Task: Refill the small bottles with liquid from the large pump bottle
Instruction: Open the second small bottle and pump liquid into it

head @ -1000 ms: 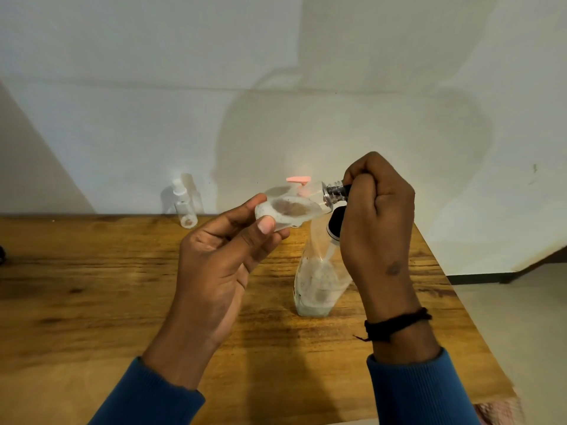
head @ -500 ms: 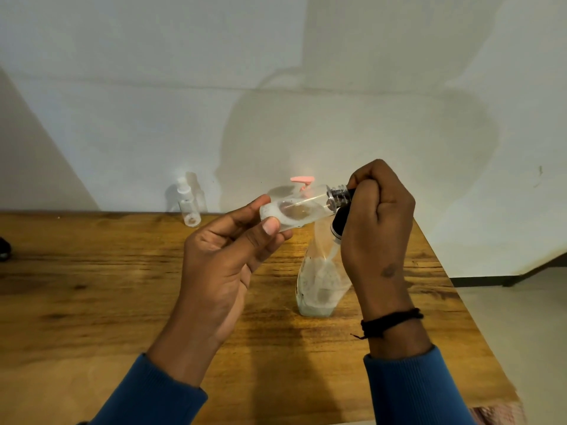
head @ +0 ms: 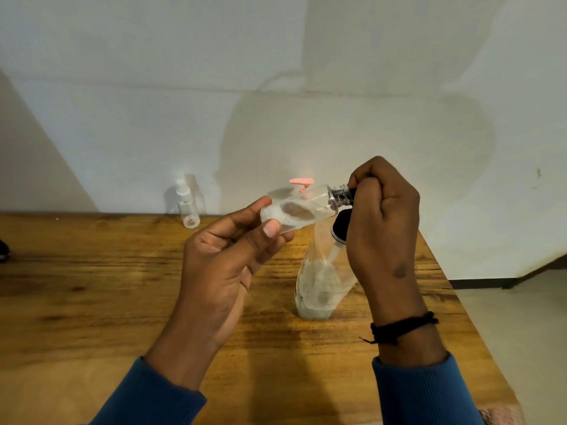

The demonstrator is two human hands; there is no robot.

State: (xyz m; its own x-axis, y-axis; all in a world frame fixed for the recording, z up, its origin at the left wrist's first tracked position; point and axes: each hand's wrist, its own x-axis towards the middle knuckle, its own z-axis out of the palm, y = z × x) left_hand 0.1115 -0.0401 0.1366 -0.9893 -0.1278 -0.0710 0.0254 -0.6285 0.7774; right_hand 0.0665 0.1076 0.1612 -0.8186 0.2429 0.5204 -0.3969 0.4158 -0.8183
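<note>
Nearest the camera, two blue sleeves point(head: 426, 391) lead up to the hands, and a black cord bracelet point(head: 402, 328) circles the right wrist. The left hand point(head: 227, 265) holds a small clear bottle point(head: 299, 211) tipped on its side: the thumb lies across its near face, and the other fingers curl behind it near the base. The threaded neck of the bottle points to the right, toward the right hand point(head: 383, 228). That hand is curled into a tight fist right at the neck, with its fingertips closed on something dark there; what exactly they pinch cannot be made out. Tucked against the palm side of the same hand, just below the neck, is a black cap point(head: 340, 229) with a thin white tube hanging from it.

Below and just beyond the fingers, the large clear pump bottle point(head: 319, 286) stands on the wooden table point(head: 92, 286) with whitish liquid low in its base. Its pink pump head point(head: 301, 182) shows above the held bottle. Farther off, well left of the left fingers, a second small bottle point(head: 187, 207) with a white top stands upright at the table's far edge against the white wall point(head: 276, 72).
</note>
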